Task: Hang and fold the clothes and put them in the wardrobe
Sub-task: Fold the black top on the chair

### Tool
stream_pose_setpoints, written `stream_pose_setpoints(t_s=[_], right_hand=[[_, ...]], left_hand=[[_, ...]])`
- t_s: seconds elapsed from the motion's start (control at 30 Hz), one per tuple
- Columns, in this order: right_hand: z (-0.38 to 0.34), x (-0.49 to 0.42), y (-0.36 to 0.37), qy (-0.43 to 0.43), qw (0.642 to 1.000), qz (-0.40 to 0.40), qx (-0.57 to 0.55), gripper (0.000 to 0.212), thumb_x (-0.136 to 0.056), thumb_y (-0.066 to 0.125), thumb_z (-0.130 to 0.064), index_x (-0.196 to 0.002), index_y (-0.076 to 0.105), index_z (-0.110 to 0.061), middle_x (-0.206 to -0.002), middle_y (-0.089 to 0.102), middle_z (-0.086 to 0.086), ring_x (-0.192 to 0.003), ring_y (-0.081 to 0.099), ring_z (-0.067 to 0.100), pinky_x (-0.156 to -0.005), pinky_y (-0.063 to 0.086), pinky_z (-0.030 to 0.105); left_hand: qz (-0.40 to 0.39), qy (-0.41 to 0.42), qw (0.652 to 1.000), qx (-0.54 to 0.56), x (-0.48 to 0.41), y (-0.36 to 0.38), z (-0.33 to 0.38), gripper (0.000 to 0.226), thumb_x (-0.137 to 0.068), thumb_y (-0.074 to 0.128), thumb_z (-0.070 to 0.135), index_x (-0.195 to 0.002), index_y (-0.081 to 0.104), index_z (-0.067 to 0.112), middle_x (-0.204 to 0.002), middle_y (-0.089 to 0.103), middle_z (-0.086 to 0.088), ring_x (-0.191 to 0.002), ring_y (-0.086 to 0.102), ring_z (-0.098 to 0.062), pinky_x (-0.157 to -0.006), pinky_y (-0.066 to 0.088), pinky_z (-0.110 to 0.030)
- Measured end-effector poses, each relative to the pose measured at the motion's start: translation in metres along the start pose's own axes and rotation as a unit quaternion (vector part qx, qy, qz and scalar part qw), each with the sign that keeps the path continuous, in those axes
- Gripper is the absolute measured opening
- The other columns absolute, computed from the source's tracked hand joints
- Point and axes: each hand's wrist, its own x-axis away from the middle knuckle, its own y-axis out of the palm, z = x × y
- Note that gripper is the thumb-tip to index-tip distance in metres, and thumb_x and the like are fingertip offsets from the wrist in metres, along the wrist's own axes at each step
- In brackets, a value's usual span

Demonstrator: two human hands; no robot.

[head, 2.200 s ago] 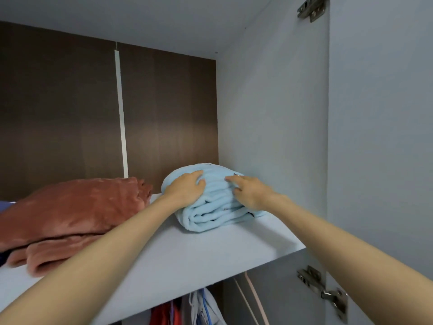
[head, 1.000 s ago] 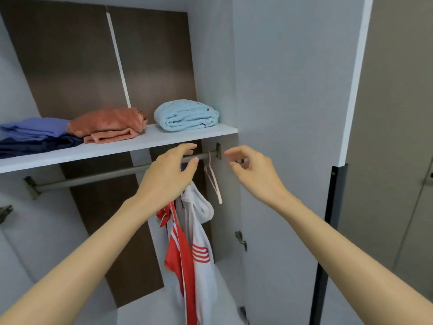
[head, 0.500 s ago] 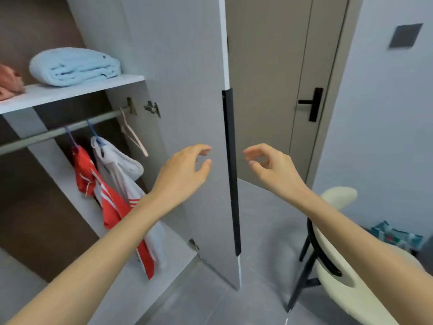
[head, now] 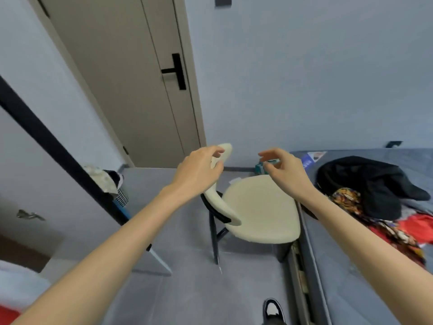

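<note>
Head view: the clothes waiting to be sorted lie in a heap on the grey bed (head: 351,266) at the right, well apart from both of my hands. The heap's long axis runs from far to near along the bed. The black garment (head: 370,184) sits at the far end, crumpled, with one flap pointing right. A patterned garment (head: 346,198) trails out from under it towards the near right, and a red garment (head: 419,228) lies beside that at the frame's edge.

Both my arms reach forward, bare, forearms converging towards the middle of the scene. The left hand (head: 199,170) is palm down with the fingers loosely curled and the thumb set apart from them; it grips nothing. It overlaps the curved backrest of the cream chair (head: 260,212), and I cannot tell whether it touches it. The right hand (head: 284,170) mirrors it, fingers relaxed and half bent towards the left, also empty.

The chair stands between the bed and the wardrobe door (head: 58,146), whose black edge crosses the left. A basket (head: 121,195) shows beyond that edge. The room door (head: 131,90) with its black handle (head: 177,71) is far left. A shoe (head: 273,308) shows at the near edge.
</note>
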Motion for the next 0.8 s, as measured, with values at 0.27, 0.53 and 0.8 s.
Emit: stream_pose_setpoints(t_s=[0.27,0.53,0.8], right_hand=[[0.147,-0.038,-0.064,0.110,0.993,0.024,0.040,0.028,-0.091,0.053,-0.011,-0.116,0.063,-0.017,-0.112,0.067,-0.003,-0.094,0.062,0.015,-0.084,0.045,0.028],[0.295,-0.063,-0.104,0.250,0.965,0.004,0.075,0.032,-0.088,0.054,-0.008,-0.119,0.061,-0.015,-0.120,0.060,0.004,-0.087,0.055,0.014,-0.082,0.040,0.025],[0.402,-0.082,-0.153,0.384,0.916,0.059,0.097,0.039,-0.088,0.054,-0.008,-0.126,0.051,-0.013,-0.134,0.039,0.014,-0.098,0.058,0.031,-0.088,0.045,0.033]], left_hand=[[-0.115,0.053,0.992,0.027,-0.111,0.138,0.068,0.035,-0.095,0.050,0.026,-0.129,0.054,0.020,-0.123,0.062,0.003,-0.111,0.058,-0.014,-0.089,0.048,-0.032],[-0.225,0.031,0.973,0.042,-0.203,0.268,0.109,0.032,-0.092,0.050,0.024,-0.123,0.056,0.024,-0.114,0.063,0.009,-0.102,0.060,-0.015,-0.090,0.049,-0.035],[-0.310,0.050,0.949,0.037,-0.267,0.376,0.135,0.040,-0.094,0.048,0.023,-0.134,0.050,0.019,-0.124,0.061,-0.003,-0.111,0.057,-0.025,-0.093,0.044,-0.035]])
